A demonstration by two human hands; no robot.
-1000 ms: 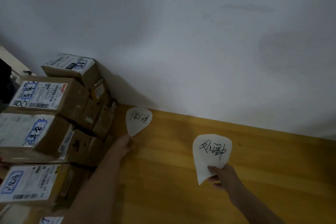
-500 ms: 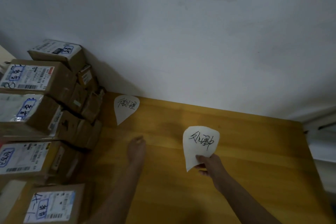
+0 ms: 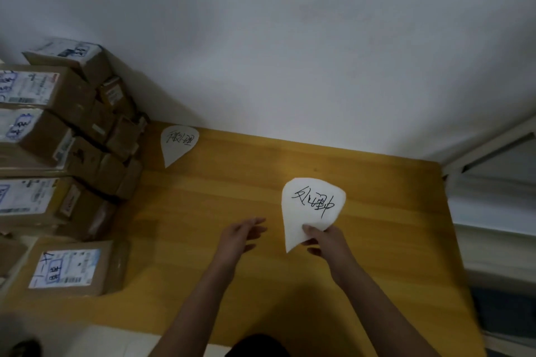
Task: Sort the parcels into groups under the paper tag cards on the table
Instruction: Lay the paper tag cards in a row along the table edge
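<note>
A person's right hand (image 3: 327, 243) pinches a white paper tag card (image 3: 313, 206) near its pointed lower end, thumb on top, above the middle of a wooden bench (image 3: 391, 240). The left hand (image 3: 239, 236) hovers just beside the card, its fingers (image 3: 256, 223) straight, slightly apart, holding nothing. To do this step well, the card should probably go down flat, writing up, well apart from the other tag card (image 3: 178, 143) lying by the far edge, leaving room below each for a group. The stacked parcels (image 3: 58, 136) crowd the left edge, well apart from both hands.
</note>
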